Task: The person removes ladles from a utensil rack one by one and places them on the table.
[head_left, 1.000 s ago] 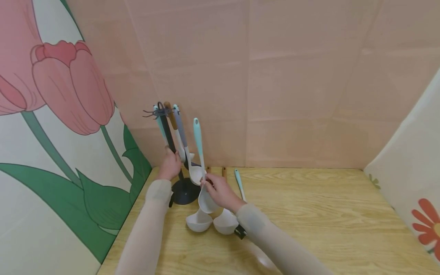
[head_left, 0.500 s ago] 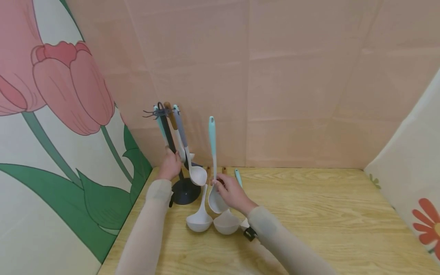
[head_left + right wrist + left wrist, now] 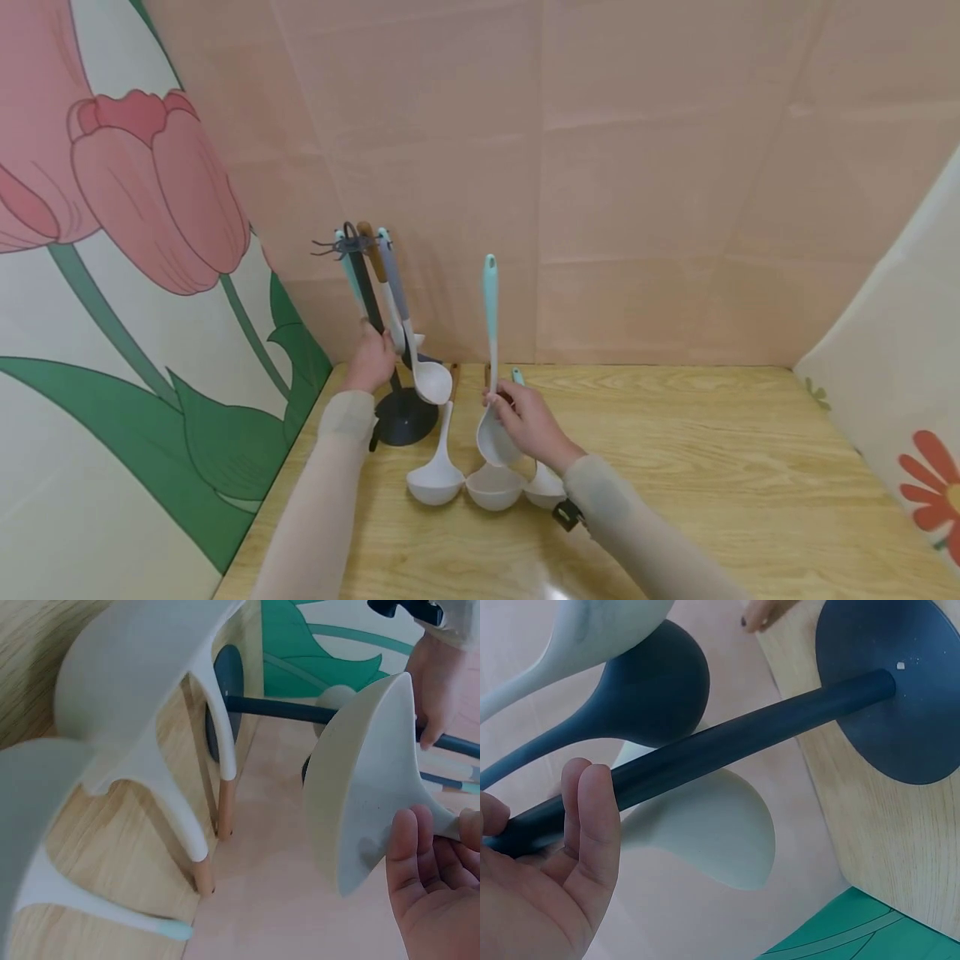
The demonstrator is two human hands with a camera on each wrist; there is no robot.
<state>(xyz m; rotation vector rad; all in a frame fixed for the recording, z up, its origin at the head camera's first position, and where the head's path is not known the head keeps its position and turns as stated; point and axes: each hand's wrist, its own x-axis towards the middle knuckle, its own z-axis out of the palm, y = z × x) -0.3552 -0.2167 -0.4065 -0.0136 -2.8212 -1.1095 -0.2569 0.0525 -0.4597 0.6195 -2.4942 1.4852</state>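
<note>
My left hand [image 3: 369, 357] grips the black pole [image 3: 742, 741] of a utensil stand, fingers curled round it. My right hand [image 3: 528, 417] pinches a white ladle [image 3: 367, 787] at its neck, just above the bowl; its turquoise handle [image 3: 491, 292] points straight up. Below that bowl, three white ladles rest on the table: a left one [image 3: 435, 485], a middle one [image 3: 495, 490] and a right one [image 3: 545, 490] partly covered by my right wrist. From the stand hang a white ladle with a grey-blue handle [image 3: 432, 383], a dark blue ladle [image 3: 656, 686] and other utensils.
The stand's round black base [image 3: 405, 427] sits at the back left of the wooden table [image 3: 712, 467]. Thin hooks [image 3: 337, 247] spread from its top. A pink backdrop [image 3: 675, 208] rises behind, and a tulip-printed panel [image 3: 157, 192] stands on the left.
My right hand has carried the upright ladle to the right, away from the stand, uncovering more of the left ladle on the table. The left hand stays on the pole.
</note>
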